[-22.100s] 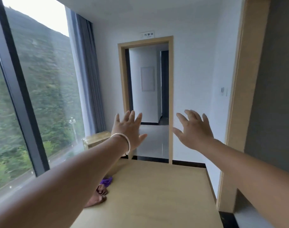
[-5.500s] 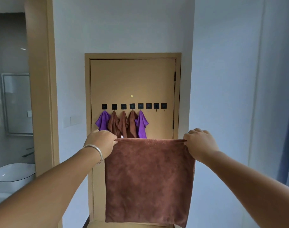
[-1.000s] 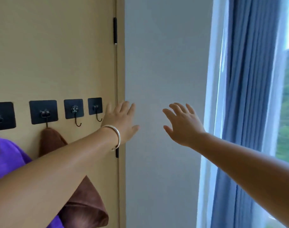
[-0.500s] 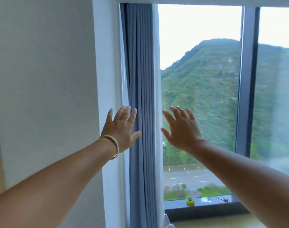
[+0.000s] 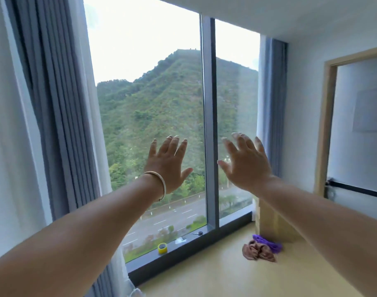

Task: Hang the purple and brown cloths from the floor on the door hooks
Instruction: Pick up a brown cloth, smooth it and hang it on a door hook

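Left hand (image 5: 169, 166) fingers spread straight, holding nothing; bangle (image 5: 157, 183) on wrist. Right hand (image 5: 246, 166) likewise splayed, empty. Both raised before window (image 5: 153, 116). Brown cloth (image 5: 257, 251) crumpled on floor (image 5: 226, 277) below window's right end, purple cloth (image 5: 268, 243) touching behind it. Tape roll (image 5: 162, 248) and scissors (image 5: 197, 233) on window sill.

We see two bare forearms, no sleeves reaching into frame. Our left hand (image 5: 169, 166), at centre frame, has a thin pale metal bangle (image 5: 159, 183) round its wrist, with a small dark clasp or gap at its lower edge. Our right hand (image 5: 245, 166), right of centre, wears nothing; the fingers (image 5: 236, 144) carry no rings.
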Action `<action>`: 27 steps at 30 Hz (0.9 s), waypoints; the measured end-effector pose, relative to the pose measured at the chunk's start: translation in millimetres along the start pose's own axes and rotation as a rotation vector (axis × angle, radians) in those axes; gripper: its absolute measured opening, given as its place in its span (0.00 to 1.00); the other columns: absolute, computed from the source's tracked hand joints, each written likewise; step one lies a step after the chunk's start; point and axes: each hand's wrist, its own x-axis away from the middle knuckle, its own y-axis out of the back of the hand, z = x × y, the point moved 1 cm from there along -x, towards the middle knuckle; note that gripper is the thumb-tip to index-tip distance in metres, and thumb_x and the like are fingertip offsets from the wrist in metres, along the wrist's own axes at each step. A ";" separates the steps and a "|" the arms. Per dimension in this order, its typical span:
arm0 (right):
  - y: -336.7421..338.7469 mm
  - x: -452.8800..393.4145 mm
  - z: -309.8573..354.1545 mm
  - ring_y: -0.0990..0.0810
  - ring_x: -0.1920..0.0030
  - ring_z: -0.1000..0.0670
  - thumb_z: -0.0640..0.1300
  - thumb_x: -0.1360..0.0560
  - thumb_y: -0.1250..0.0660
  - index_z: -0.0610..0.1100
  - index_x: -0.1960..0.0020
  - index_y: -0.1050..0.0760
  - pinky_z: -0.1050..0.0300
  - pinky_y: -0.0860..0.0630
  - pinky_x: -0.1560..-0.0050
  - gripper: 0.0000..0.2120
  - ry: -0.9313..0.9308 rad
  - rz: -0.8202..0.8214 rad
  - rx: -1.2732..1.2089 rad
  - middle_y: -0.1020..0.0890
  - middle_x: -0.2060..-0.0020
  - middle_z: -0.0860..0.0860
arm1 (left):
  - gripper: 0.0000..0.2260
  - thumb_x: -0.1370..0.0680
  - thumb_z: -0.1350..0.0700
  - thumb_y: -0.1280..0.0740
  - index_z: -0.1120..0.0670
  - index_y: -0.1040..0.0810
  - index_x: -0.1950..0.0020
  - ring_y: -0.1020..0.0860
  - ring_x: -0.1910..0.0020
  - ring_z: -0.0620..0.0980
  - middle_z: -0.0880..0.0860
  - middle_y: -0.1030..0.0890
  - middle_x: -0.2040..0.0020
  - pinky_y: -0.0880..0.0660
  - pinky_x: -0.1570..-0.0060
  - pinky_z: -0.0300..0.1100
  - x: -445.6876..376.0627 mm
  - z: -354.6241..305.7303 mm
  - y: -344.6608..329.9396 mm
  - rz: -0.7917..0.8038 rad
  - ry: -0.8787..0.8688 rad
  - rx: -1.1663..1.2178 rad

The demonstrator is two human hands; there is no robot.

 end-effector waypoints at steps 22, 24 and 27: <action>57.4 168.5 -366.6 0.47 0.24 0.45 0.59 0.21 0.47 0.49 0.23 0.46 0.39 0.51 0.26 0.29 -0.593 0.233 0.603 0.41 0.25 0.45 | 0.35 0.22 0.34 0.51 0.51 0.57 0.22 0.54 0.22 0.54 0.53 0.52 0.21 0.57 0.26 0.60 -165.4 -433.5 -47.5 -0.175 -0.576 0.459; 50.1 169.8 -382.9 0.48 0.24 0.46 0.60 0.20 0.49 0.49 0.23 0.47 0.39 0.52 0.26 0.29 -0.621 0.259 0.643 0.42 0.25 0.45 | 0.35 0.22 0.34 0.52 0.51 0.57 0.22 0.55 0.22 0.54 0.53 0.53 0.21 0.57 0.27 0.59 -183.1 -457.1 -58.5 -0.195 -0.607 0.483; 38.6 162.0 -408.8 0.50 0.24 0.46 0.60 0.20 0.50 0.50 0.23 0.48 0.40 0.53 0.26 0.28 -0.675 0.278 0.683 0.44 0.24 0.46 | 0.35 0.22 0.34 0.53 0.51 0.58 0.22 0.55 0.22 0.54 0.53 0.53 0.21 0.58 0.27 0.60 -213.0 -487.1 -79.6 -0.218 -0.649 0.510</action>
